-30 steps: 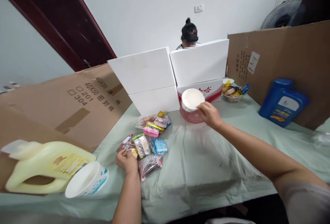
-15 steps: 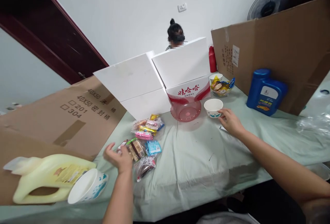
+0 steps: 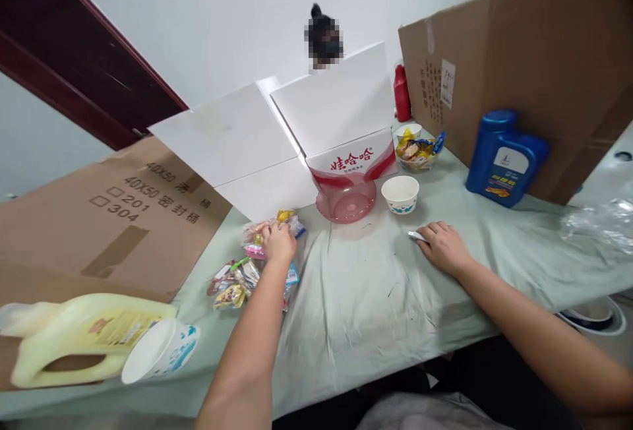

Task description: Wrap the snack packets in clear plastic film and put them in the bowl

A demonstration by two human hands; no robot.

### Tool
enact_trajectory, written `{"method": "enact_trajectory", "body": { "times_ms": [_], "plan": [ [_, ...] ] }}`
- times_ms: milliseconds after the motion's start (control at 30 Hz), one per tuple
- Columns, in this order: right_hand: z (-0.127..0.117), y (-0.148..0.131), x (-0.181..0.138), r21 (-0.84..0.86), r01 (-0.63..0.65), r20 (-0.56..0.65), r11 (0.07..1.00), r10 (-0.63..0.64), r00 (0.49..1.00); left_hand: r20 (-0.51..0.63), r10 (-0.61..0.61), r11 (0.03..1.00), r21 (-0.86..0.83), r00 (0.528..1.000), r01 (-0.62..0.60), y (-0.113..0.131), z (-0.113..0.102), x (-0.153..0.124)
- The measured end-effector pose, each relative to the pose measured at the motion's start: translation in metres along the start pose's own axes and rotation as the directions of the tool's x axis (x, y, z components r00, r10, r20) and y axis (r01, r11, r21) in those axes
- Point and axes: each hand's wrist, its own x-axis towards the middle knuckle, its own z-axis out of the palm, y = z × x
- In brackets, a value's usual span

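Observation:
My left hand [image 3: 278, 243] reaches out over the far heap of snack packets [image 3: 257, 229], its fingers curled down onto one of them. More snack packets [image 3: 231, 283] lie nearer me, left of my forearm. My right hand [image 3: 444, 246] rests flat on the pale green tablecloth [image 3: 376, 285], fingertips touching a small white object [image 3: 414, 236]. A white paper bowl [image 3: 400, 194] stands upright just beyond that hand. Left of it sits a pink plastic bowl [image 3: 346, 201], against a white box with red print [image 3: 353, 159].
A yellow jug [image 3: 84, 334] and a tipped paper bowl [image 3: 158, 351] lie at the near left. A blue jug [image 3: 504, 156], a bowl of snacks [image 3: 418, 150] and a red bottle [image 3: 401, 93] stand at the right. Cardboard sheets [image 3: 519, 54] wall both sides. Another person sits behind the white boards [image 3: 297, 126].
My right hand set the white paper bowl down beside the pink bowl, then drew back onto the cloth. My left hand left the near packets and moved forward to the far heap.

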Motion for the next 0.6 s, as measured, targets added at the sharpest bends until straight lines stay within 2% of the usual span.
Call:
{"method": "enact_trajectory", "body": {
  "times_ms": [100,167,200,233,300,367,400,467,600],
  "plan": [
    [0.001,0.003,-0.002,0.053,0.009,-0.005,0.999,-0.009,1.0,-0.095,0.001,0.997,-0.076,0.995,-0.009,0.005,-0.01,-0.019],
    [0.003,0.004,-0.002,0.083,0.022,-0.012,0.996,-0.021,1.0,-0.269,0.047,0.949,-0.288,0.962,-0.127,0.018,-0.015,-0.041],
    [0.004,0.004,-0.003,0.094,0.029,-0.017,0.995,-0.027,0.999,-0.321,0.079,0.892,-0.401,0.944,-0.211,0.027,-0.015,-0.053],
    [0.004,0.004,-0.002,0.103,0.034,-0.022,0.994,-0.032,0.999,-0.327,0.121,0.813,-0.51,0.937,-0.282,0.037,-0.013,-0.065],
    [0.005,0.003,-0.002,0.109,0.043,-0.024,0.993,-0.04,0.999,-0.251,0.257,0.638,-0.681,0.933,-0.359,0.059,-0.005,-0.088],
    [0.005,0.004,-0.001,0.105,0.048,-0.021,0.993,-0.046,0.999,-0.181,0.452,0.511,-0.75,0.873,-0.42,0.075,0.007,-0.105],
    [0.005,0.004,-0.002,0.105,0.053,-0.017,0.993,-0.051,0.999,-0.174,0.491,0.484,-0.76,0.854,-0.433,0.081,0.012,-0.112],
    [0.002,0.005,-0.002,0.115,0.074,-0.011,0.991,-0.074,0.997,-0.184,0.508,0.483,-0.748,0.841,-0.455,0.086,0.02,-0.12],
    [-0.007,-0.008,-0.004,0.219,0.124,-0.031,0.968,-0.121,0.992,-0.2,0.457,0.551,-0.701,0.867,-0.452,0.081,0.023,-0.125]
  ]
}}
